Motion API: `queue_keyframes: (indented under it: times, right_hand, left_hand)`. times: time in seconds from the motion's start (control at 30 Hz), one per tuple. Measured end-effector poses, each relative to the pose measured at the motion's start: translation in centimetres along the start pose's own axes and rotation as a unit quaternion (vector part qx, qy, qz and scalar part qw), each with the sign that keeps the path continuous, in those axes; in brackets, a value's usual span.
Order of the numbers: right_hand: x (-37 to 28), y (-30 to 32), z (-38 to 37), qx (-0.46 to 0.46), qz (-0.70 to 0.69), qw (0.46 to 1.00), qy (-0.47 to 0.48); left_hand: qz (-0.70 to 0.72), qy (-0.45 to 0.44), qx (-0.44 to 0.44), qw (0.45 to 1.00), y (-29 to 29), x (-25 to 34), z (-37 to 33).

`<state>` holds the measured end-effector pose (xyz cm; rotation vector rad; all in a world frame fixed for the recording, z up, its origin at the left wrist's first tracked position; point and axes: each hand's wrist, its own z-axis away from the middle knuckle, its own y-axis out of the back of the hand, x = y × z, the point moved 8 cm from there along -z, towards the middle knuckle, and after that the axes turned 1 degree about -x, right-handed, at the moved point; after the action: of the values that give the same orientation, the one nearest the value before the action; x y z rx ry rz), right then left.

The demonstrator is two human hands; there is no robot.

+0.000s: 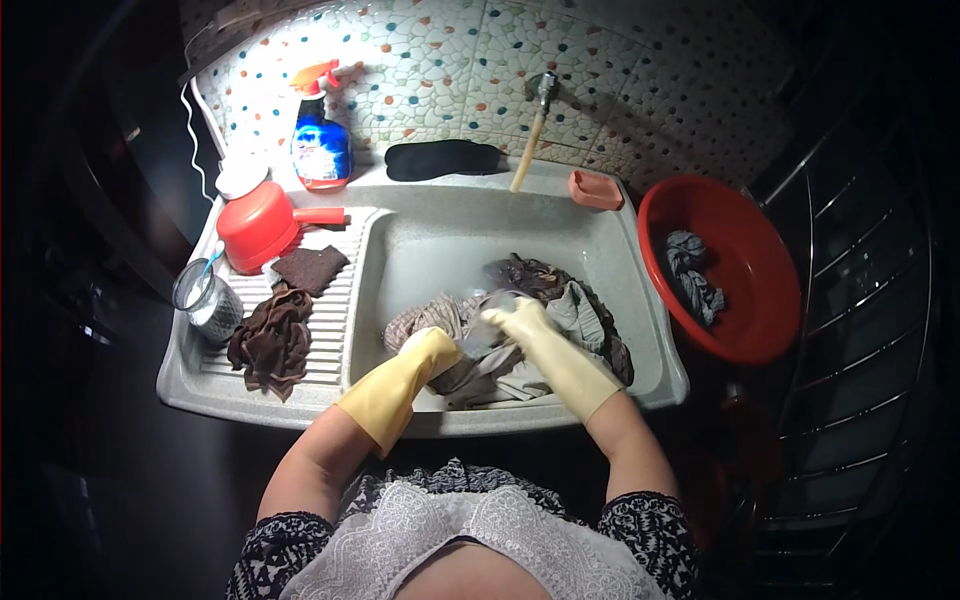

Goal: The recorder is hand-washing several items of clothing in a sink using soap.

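Both gloved hands are working in the sink (420, 250), where a heap of grey and brown laundry (560, 300) is lying against its near wall. The left hand (436, 350) and right hand (520, 318) are closing on the cloth. A red basin (745, 300) beside the sink's right edge is holding a grey rag (690, 265).
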<state>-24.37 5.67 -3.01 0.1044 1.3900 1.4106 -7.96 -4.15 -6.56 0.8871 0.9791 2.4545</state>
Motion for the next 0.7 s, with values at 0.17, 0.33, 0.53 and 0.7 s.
queue_keyframes:
  times: [0.17,0.33,0.53,0.7]
  right_hand:
    - [6.1,4.3,-3.7,0.144,-0.11,0.978,-0.101]
    - [-0.6,0.3,-0.2,0.083,-0.022,0.995,0.048]
    - [6.1,7.6,-2.9,0.295,0.073,0.951,-0.063]
    - [2.7,5.0,-3.0,0.127,-0.163,0.978,-0.036]
  left_hand:
    - [0.09,0.036,0.071,0.993,1.4,-0.2,0.0]
    - [0.031,-0.011,0.01,0.999,0.5,-1.4,-1.5]
    - [-0.033,-0.031,-0.038,0.998,-0.3,0.8,-1.4]
    - [-0.218,-0.119,-0.189,0.95,-9.5,-3.6,-10.2]
